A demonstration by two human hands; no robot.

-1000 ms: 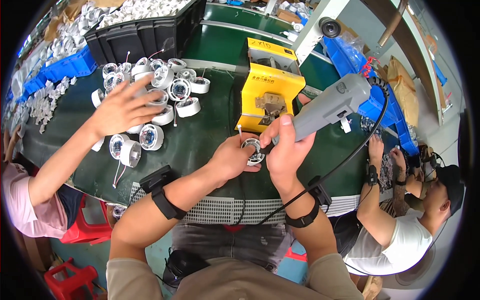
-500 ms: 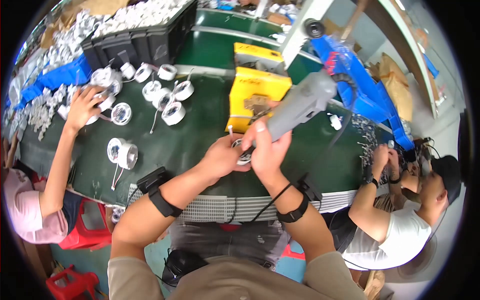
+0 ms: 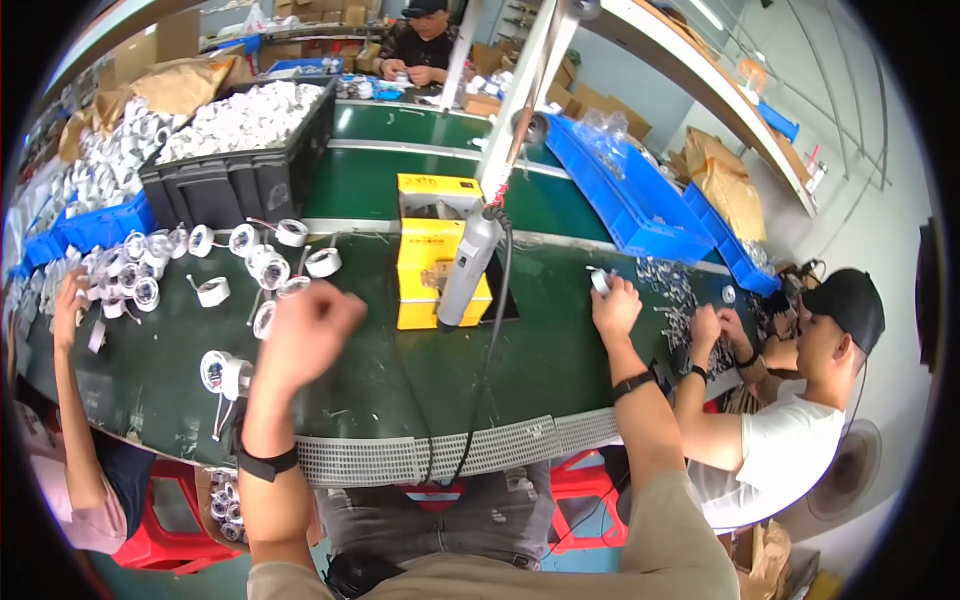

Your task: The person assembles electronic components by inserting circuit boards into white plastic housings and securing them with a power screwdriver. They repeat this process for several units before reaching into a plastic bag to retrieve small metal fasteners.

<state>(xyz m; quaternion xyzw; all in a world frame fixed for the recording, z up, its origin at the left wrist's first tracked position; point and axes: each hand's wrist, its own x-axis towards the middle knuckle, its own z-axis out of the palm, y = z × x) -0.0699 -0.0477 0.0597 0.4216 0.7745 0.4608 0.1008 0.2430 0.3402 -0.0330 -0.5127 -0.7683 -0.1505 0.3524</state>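
My left hand [image 3: 315,335] is raised over the left part of the bench, smeared by motion, its fingers curled and partly hidden. Nearest to it are white round lamp housings [image 3: 264,318], several of them with short wires. On the right, my right hand [image 3: 617,308] pinches a small white lamp housing [image 3: 600,281] just above the green bench. A grey electric screwdriver [image 3: 470,268] hangs upright from its cable between my hands, touched by neither. Behind it stands a yellow box-like holder [image 3: 425,250] with a metal piece on its front.
A black crate [image 3: 225,185] heaped with white parts stands at the back left, beside a blue bin [image 3: 110,225]. Long blue trays [image 3: 640,210] lie back right, near scattered screws [image 3: 668,290]. Co-workers' hands work on both sides. Black cable crosses the bench's front edge.
My hands have parted: the right let go of the screwdriver, moved right and took hold of a white housing; the left moved left. The screwdriver now hangs upright. The view has tilted up.
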